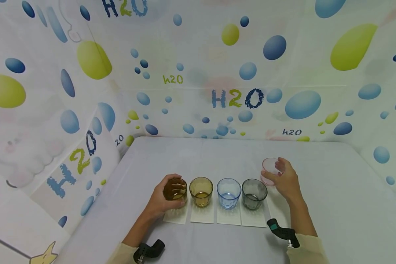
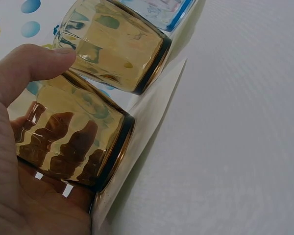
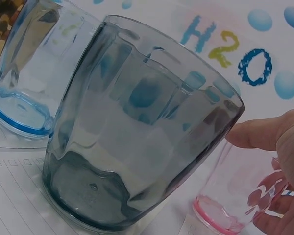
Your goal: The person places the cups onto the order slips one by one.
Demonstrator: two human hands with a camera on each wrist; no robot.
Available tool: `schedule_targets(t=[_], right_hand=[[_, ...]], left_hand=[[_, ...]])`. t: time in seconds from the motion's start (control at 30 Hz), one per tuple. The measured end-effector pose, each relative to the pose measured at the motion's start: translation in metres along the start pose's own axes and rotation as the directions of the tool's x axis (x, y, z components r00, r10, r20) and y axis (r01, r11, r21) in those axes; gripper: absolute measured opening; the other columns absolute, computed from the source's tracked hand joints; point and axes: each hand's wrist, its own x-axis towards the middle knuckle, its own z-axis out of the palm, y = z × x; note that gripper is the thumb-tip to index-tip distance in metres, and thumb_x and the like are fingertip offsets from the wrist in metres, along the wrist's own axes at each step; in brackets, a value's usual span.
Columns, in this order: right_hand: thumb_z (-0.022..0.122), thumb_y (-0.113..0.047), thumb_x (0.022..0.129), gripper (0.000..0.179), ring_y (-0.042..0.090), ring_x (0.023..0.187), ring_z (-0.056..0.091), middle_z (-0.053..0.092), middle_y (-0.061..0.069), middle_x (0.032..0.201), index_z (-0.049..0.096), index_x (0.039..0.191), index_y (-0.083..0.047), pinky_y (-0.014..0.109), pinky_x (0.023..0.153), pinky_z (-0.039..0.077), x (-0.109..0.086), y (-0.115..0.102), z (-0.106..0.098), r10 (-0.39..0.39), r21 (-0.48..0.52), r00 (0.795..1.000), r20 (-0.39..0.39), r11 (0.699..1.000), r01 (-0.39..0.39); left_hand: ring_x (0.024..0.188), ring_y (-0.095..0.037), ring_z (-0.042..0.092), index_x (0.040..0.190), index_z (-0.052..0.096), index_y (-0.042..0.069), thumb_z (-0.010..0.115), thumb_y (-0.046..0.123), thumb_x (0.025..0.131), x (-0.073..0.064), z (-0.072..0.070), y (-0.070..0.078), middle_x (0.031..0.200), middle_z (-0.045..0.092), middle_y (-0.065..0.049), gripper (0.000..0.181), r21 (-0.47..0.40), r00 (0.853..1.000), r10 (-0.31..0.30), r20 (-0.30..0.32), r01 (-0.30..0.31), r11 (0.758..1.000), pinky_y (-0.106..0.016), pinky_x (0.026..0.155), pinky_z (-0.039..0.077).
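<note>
At the left end of a row of tumblers, my left hand (image 1: 157, 201) grips a brown glass (image 1: 177, 189), thumb on the near side and fingers behind it. Those fingers show through the glass wall in the left wrist view. My right hand (image 1: 288, 180) holds a pink glass (image 1: 268, 167) between thumb and fingers, behind and right of the row. In the right wrist view, a grey glass (image 3: 122, 127) stands large in front and partly covers the pink one. Between brown and grey stand an amber glass (image 1: 201, 190) and a blue glass (image 1: 229, 192).
White paper slips (image 1: 202, 217) lie side by side under the row, with printed lines showing in the right wrist view. The table (image 1: 198, 157) has a white cover. Behind it hangs a patterned cloth (image 1: 191, 47) with blue and green drops. Black camera mounts (image 1: 282, 231) sit at both wrists.
</note>
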Motion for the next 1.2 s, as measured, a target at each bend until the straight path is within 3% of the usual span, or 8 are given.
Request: schedule_targets(t=[0.3,0.7,0.83,0.9,0.97,1.07,1.2], right_hand=[[0.08,-0.039,0.088,0.1,0.042,0.143,0.039,0.039,0.023,0.157,0.022,0.16,-0.004,0.055,0.113,0.037,-0.001,-0.007,-0.003,0.023,0.006,0.999,-0.026,1.0,-0.023],[0.081,-0.038,0.087,0.093,0.04,0.139,0.046,0.046,0.023,0.152,0.031,0.157,-0.004,0.053,0.111,0.04,-0.006,-0.007,-0.01,-0.025,0.036,0.999,-0.021,0.999,0.026],[0.081,-0.038,0.087,0.09,0.038,0.136,0.049,0.049,0.023,0.15,0.034,0.156,-0.004,0.052,0.11,0.042,-0.006,-0.007,-0.014,-0.055,0.028,0.998,-0.005,0.998,0.055],[0.081,-0.038,0.087,0.089,0.038,0.135,0.05,0.051,0.022,0.149,0.035,0.155,-0.004,0.047,0.107,0.047,-0.006,-0.006,-0.016,-0.064,0.02,0.998,0.005,0.998,0.064],[0.082,-0.036,0.086,0.088,0.038,0.133,0.052,0.052,0.022,0.147,0.037,0.154,-0.003,0.033,0.102,0.05,-0.006,-0.006,-0.019,-0.078,0.026,0.997,0.018,0.997,0.078],[0.084,-0.033,0.085,0.086,0.038,0.131,0.053,0.054,0.023,0.145,0.04,0.152,-0.002,0.014,0.089,0.047,-0.007,-0.005,-0.022,-0.092,0.047,0.995,0.034,0.995,0.09],[0.086,-0.03,0.083,0.084,0.039,0.129,0.054,0.056,0.024,0.142,0.043,0.15,-0.002,0.009,0.083,0.044,-0.008,-0.005,-0.028,-0.092,0.061,0.995,0.048,0.994,0.089]], left_hand=[[0.119,-0.036,0.058,0.142,0.049,0.015,0.085,0.005,0.077,-0.001,0.0,0.002,0.13,0.06,-0.013,0.075,0.01,1.0,0.002,-0.004,-0.002,1.0,-0.042,0.097,0.052],[0.119,-0.038,0.058,0.144,0.046,0.005,0.085,0.005,0.077,-0.002,0.0,0.002,0.13,0.06,-0.014,0.078,0.012,1.0,-0.004,-0.005,0.004,1.0,-0.043,0.097,0.052],[0.119,-0.038,0.057,0.144,0.047,0.008,0.086,0.005,0.077,-0.002,0.001,0.003,0.13,0.06,-0.014,0.077,0.001,1.0,-0.009,-0.006,0.009,1.0,-0.042,0.097,0.052],[0.12,-0.038,0.057,0.143,0.049,0.012,0.086,0.005,0.076,-0.002,0.001,0.004,0.13,0.06,-0.014,0.076,-0.007,1.0,-0.011,-0.006,0.011,1.0,-0.041,0.097,0.052],[0.12,-0.037,0.057,0.142,0.049,0.015,0.086,0.005,0.076,-0.002,0.001,0.004,0.131,0.06,-0.014,0.076,-0.01,1.0,-0.013,-0.007,0.013,1.0,-0.041,0.098,0.052],[0.12,-0.037,0.057,0.142,0.05,0.017,0.086,0.005,0.077,-0.001,0.001,0.004,0.131,0.06,-0.014,0.075,-0.009,1.0,-0.015,-0.006,0.015,1.0,-0.04,0.098,0.052],[0.12,-0.036,0.057,0.142,0.05,0.017,0.086,0.005,0.076,0.0,0.001,0.005,0.131,0.06,-0.013,0.076,-0.006,1.0,-0.019,-0.006,0.019,1.0,-0.042,0.098,0.052]])
